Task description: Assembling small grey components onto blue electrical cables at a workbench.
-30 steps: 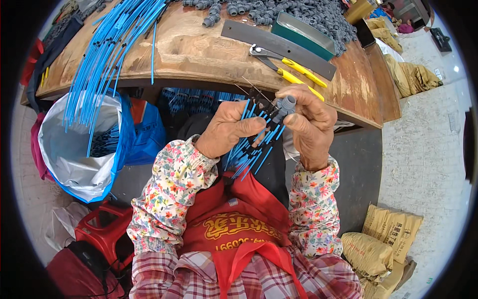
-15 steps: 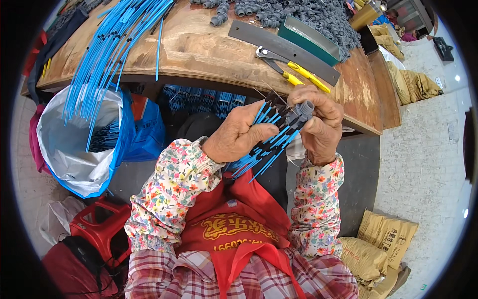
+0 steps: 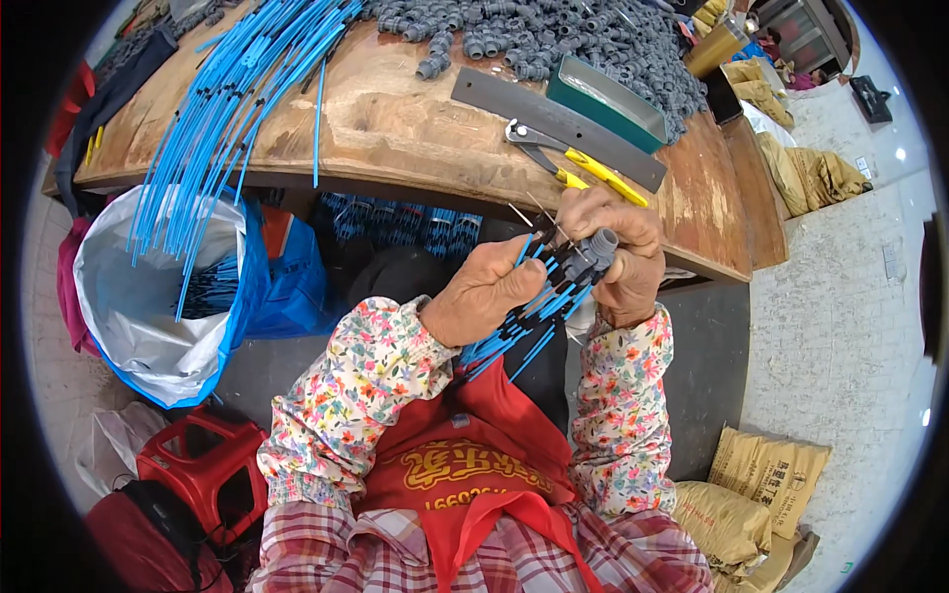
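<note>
My left hand [image 3: 484, 294] is closed round a bundle of thin blue tubes [image 3: 502, 343] with black sections. The bundle slants down towards the red apron [image 3: 465, 472]. Thin pale wires or pins stick out past its far end. My right hand [image 3: 625, 265] pinches a ribbed grey plastic pipe fitting [image 3: 596, 251], which lies against the bundle's right side. Some of its fingertips are hidden behind the fitting. Both hands are close together, just off the table's front edge.
Yellow-handled pliers [image 3: 605, 176], a dark metal bar [image 3: 554, 124] and a green tray [image 3: 608, 104] lie on the wooden table [image 3: 395, 128]. Grey fittings [image 3: 534, 35] are heaped behind. More blue tubes [image 3: 213, 128] overhang the edge above a blue-and-white bag [image 3: 148, 326]. A red stool [image 3: 203, 465] stands left.
The view has tilted slightly, so the table and hands appear lower. My left hand and the bundle are slightly nearer the fitting; both grips stay the same.
</note>
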Motion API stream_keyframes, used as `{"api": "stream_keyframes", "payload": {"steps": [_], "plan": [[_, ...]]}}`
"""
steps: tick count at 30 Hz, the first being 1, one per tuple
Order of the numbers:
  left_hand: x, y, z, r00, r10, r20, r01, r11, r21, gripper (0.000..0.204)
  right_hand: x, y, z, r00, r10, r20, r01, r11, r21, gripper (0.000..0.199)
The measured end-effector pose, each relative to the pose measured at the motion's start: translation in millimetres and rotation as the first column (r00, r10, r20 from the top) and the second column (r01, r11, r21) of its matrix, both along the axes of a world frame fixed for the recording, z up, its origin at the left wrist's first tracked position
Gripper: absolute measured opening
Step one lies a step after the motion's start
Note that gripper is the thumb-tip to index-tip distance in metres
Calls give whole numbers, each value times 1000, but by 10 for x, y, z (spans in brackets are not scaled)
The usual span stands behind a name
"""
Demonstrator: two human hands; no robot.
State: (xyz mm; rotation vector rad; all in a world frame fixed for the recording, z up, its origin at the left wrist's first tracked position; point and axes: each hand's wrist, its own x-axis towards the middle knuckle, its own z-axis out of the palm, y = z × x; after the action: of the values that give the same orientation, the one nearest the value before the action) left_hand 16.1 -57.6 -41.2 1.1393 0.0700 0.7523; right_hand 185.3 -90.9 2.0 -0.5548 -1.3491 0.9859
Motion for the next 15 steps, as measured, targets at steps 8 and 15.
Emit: {"api": "stream_keyframes", "payload": {"steps": [8, 15], "plan": [[-75, 51, 61, 998, 12, -54, -7, 996, 90, 40, -27, 9, 6, 1000, -9, -11, 8, 999, -37, 48], [-81, 98, 57, 996, -69, -58, 68, 998, -17, 41, -54, -57, 103, 992, -97, 78, 98, 995, -10, 46]]}}
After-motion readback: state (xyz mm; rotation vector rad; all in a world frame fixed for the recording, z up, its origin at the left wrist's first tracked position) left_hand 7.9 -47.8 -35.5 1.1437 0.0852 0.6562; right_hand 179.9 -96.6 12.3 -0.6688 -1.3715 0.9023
